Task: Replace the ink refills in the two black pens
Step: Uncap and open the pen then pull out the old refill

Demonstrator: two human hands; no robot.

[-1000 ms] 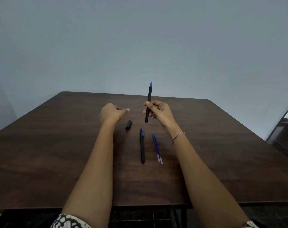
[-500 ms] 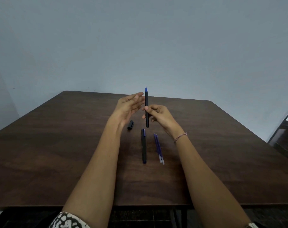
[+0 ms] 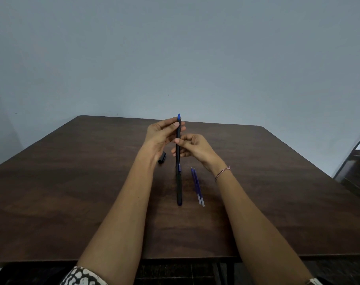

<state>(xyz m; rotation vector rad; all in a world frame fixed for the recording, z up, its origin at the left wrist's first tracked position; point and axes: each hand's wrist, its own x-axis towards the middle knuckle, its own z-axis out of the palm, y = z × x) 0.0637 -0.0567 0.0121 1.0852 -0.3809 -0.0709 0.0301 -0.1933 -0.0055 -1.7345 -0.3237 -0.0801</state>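
An uncapped black pen (image 3: pixel 178 138) with a blue tip stands upright above the table. My right hand (image 3: pixel 192 146) pinches its lower barrel. My left hand (image 3: pixel 162 133) grips it near the blue tip, fingers closed around the top. Its black cap (image 3: pixel 162 157) lies on the table, just left of my left wrist. The second black pen (image 3: pixel 179 186), capped, lies lengthwise on the table between my forearms. Two blue refills (image 3: pixel 197 186) lie side by side just right of it.
The dark wooden table (image 3: pixel 72 192) runs to a pale wall at the back. Its front edge is near my elbows. A metal frame (image 3: pixel 351 157) stands beyond the table's right edge.
My left hand rose from a loose fist over the table, opened beside the pen, and now closes on its upper end. The pen shifted slightly left and stands more upright.
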